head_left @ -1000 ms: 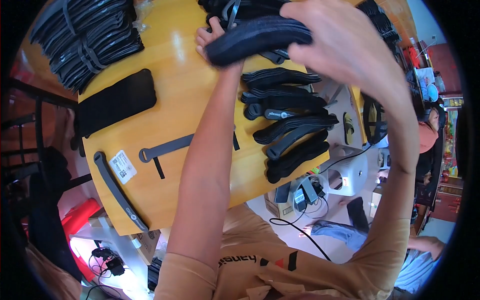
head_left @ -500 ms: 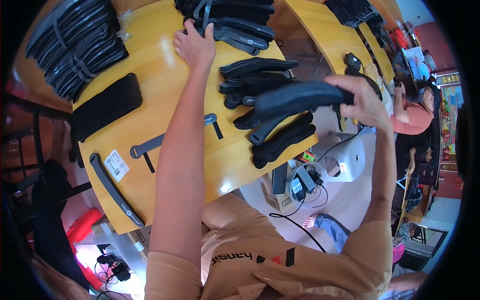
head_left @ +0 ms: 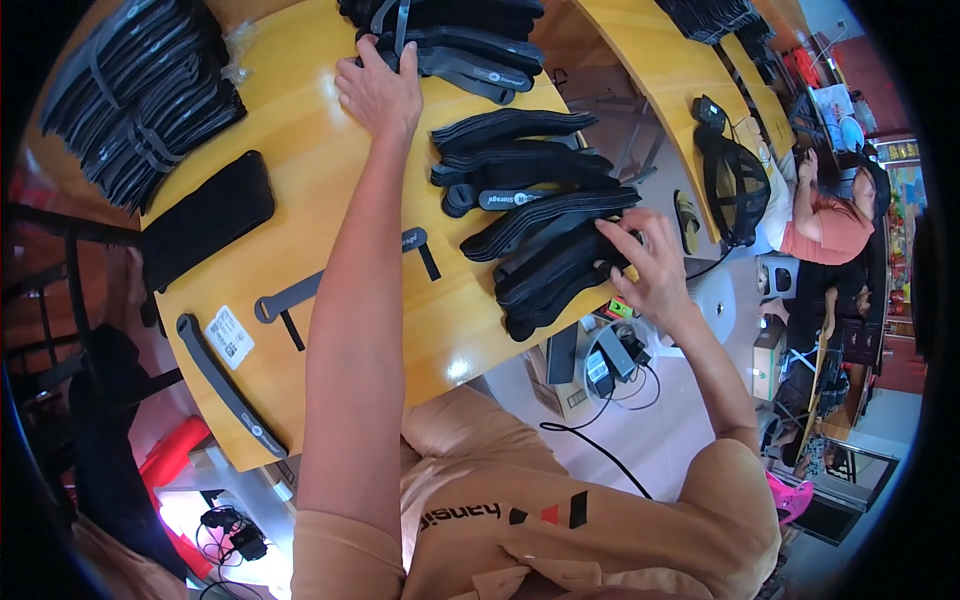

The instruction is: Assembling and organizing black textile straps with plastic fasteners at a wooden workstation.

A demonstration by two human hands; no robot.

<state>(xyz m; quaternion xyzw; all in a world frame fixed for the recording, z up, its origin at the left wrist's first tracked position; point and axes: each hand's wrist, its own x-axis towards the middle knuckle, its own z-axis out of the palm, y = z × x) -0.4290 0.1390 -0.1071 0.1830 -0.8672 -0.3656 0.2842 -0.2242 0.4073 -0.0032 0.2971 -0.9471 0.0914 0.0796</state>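
Note:
My left hand (head_left: 383, 95) grips the left end of a bundle of black straps (head_left: 465, 58) at the far side of the table, its fingers close to a narrow grey strap (head_left: 402, 25) standing up from the bundle. My right hand (head_left: 650, 262) has thumb and fingers around the right end of a stack of black straps (head_left: 555, 268) lying near the table's right edge. Farther away lie two similar stacks (head_left: 515, 128), (head_left: 550, 218) and a strap pile with a grey printed band (head_left: 505, 198).
A grey strap (head_left: 290, 294) and a curved dark strap (head_left: 228, 385) lie on the yellow table (head_left: 420, 325), beside a white label (head_left: 230, 338). A black pad (head_left: 212, 220) and strapped piles (head_left: 150, 100) stand left. Cables and adapters (head_left: 618, 350) sit below. A person (head_left: 825, 215) is at the right.
My right hand has come down and toward me, lowering the lifted black stack onto the table's right edge with the others. My left hand stays at the far bundle.

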